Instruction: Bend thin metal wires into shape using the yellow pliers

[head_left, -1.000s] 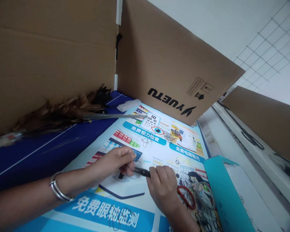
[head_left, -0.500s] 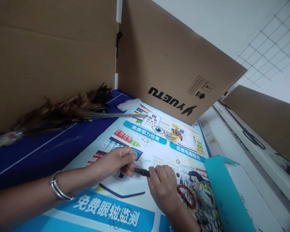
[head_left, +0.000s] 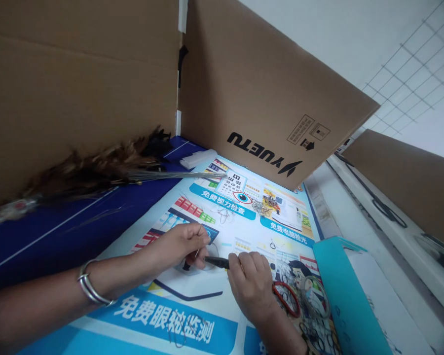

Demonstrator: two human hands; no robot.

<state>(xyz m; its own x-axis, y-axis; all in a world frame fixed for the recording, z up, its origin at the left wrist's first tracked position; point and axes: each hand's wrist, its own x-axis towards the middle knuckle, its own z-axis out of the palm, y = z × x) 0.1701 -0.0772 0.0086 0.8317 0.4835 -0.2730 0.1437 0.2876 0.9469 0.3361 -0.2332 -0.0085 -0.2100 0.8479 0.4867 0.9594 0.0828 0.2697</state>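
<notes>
My left hand (head_left: 187, 245) pinches a thin piece of wire (head_left: 197, 253) between thumb and fingers, above the printed poster sheet (head_left: 229, 241). The wire's lower part is hard to make out. My right hand (head_left: 248, 283) is wrapped round dark pliers (head_left: 217, 262), whose handles are hidden in the fist. Their narrow jaws point left and end close to the left fingertips; whether they touch the wire I cannot tell. Several bent wire pieces (head_left: 185, 331) lie on the sheet nearer to me, and a small heap of wire pieces (head_left: 264, 209) lies farther off.
Beside my right forearm are a red loop (head_left: 287, 299), a pale coil (head_left: 315, 297) and a tangle of small wire items. A teal box (head_left: 350, 296) stands at the right. Brown feathers (head_left: 96, 167) and long straight wires (head_left: 177, 175) lie along the cardboard wall (head_left: 81, 74).
My right hand and the pliers have shifted very slightly to the right, and the pliers have turned a little. My left hand stays almost where it was, still pinching the wire.
</notes>
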